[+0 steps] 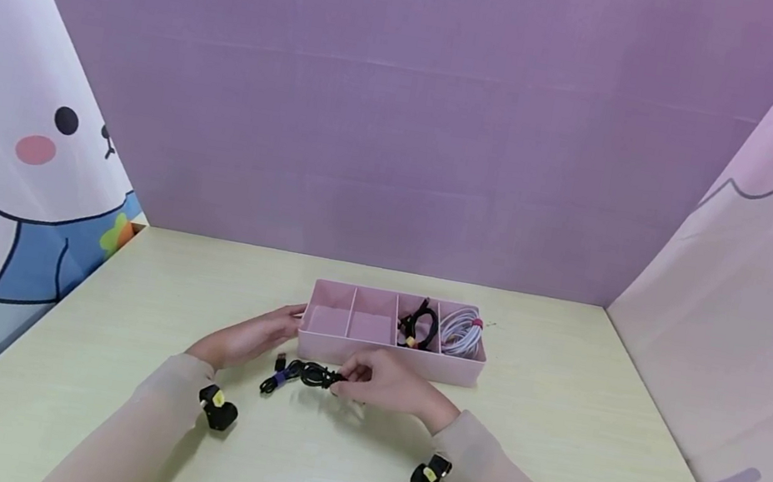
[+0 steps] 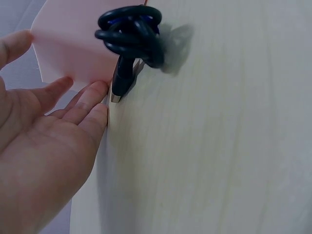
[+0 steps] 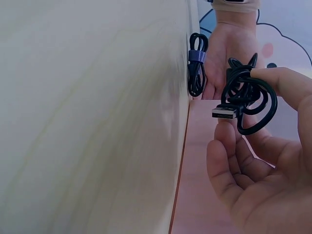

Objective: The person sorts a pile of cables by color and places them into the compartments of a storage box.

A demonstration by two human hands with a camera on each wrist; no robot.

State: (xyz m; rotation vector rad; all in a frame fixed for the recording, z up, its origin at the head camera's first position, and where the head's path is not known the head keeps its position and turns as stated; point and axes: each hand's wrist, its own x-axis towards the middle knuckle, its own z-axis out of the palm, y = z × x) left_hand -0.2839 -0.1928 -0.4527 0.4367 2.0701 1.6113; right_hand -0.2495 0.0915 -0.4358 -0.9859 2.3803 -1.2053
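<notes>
My left hand (image 1: 257,336) rests its fingertips against the left end of a pink divided box (image 1: 390,359), fingers fairly straight in the left wrist view. In front of the box, my right hand (image 1: 390,385) pinches a coiled black USB cable (image 3: 243,95) between thumb and fingers; its metal plug shows in the right wrist view. Left of that cable, a second black cable (image 3: 197,73) bound with a purple strap (image 3: 197,56) lies on the table. The two cables appear side by side in the head view.
Inside the box, a black cable coil (image 1: 421,327) lies in the third compartment from the left and a white cable coil (image 1: 463,333) in the rightmost. The two left compartments show bare floors. A purple backdrop (image 1: 407,109) stands behind the pale wooden table (image 1: 553,436).
</notes>
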